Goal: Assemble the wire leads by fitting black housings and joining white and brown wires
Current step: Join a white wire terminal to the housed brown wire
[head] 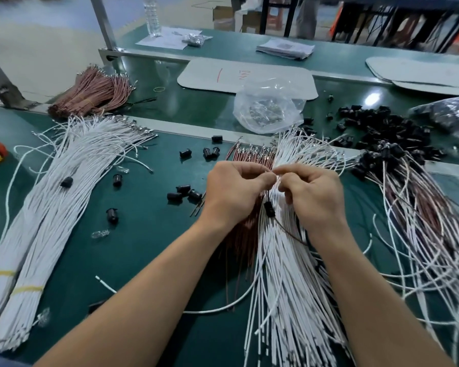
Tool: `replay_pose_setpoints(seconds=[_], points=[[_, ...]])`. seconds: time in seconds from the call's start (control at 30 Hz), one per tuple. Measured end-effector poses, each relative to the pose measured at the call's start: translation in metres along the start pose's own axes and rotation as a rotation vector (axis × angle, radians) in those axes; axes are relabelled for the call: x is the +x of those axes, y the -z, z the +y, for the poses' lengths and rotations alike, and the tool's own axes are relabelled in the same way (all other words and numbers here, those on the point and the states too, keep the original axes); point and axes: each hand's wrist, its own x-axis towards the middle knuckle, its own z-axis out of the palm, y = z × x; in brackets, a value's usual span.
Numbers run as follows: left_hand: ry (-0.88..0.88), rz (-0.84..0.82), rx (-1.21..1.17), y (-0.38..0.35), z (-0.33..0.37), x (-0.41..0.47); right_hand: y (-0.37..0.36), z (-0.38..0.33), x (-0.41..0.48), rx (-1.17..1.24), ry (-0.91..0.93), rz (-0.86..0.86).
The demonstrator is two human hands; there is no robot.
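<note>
- the left hand and right hand meet fingertip to fingertip above the middle of the tabletop.
- both hands have curled fingers, and thumb and forefinger are closed in a narrow pinch on the top end of one lead.
- what sits inside the pinch is too small to tell.
- the lead hangs from the pinch as a thin brown wire with a black housing on it, just below the hands. the wire then trails right, under the right wrist.
- under the hands lie a fan of white wires and, beside it on the left, a brown bundle with metal terminals at its far end.
- loose housings lie scattered to the left, a pile lies far right, and finished leads spread out at the right.
- handling, wire: judged light and limp. it will sag and twist, so hold it close behind the terminal, where it is stiffest, and keep the free length short.
- handling, terminal: judged thin metal that bends easily. push it straight, not at an angle.
- handling, housing: judged small, rigid, smooth plastic that can slip or roll. hold it across its body, with the opening towards the wire end.
- risk: neighbouring strands may snag on the hanging lead when it is lifted.
</note>
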Motion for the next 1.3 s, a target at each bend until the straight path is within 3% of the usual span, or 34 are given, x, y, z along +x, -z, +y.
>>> replay_pose_setpoints(seconds=[0.17, 0.5, 0.97, 1.3], points=[[0.008, -0.014, -0.012, 0.000, -0.002, 0.002, 0.003, 0.003, 0.002, 0.117, -0.053, 0.012], [0.007, -0.095, -0.081, -0.001, -0.005, 0.002, 0.006, 0.000, 0.006, 0.353, 0.059, -0.014], [0.029, 0.040, -0.084, 0.001, -0.001, -0.009, 0.004, 0.002, 0.004, 0.247, 0.082, -0.099], [-0.101, 0.014, -0.050, 0.001, 0.001, -0.013, 0.016, 0.002, 0.009, 0.166, 0.166, -0.151]])
